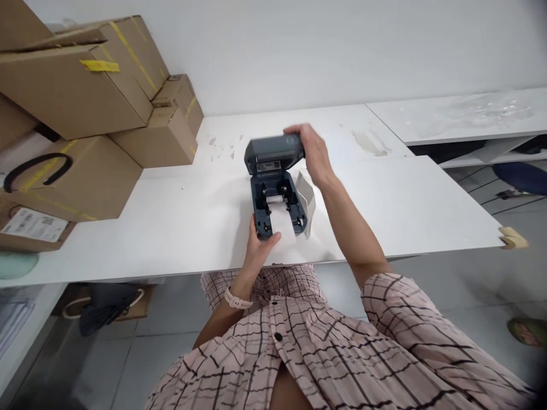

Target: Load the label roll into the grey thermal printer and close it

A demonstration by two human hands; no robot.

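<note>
A dark grey label printer sits on the white table with its lid raised. White label paper runs from inside the printer out over its front edge. My left hand grips the printer's front left corner, its thumb on the paper. My right hand is closed round the right side of the lid, holding it up; some of its fingers are hidden behind the lid. Beside the printer's right side stands a loose piece of whitish paper or backing.
Cardboard boxes with yellow tape are stacked at the left of the table. A black curved band lies against one box. Clear plastic lies on the far right surface. A blue stool seat is below it at the right.
</note>
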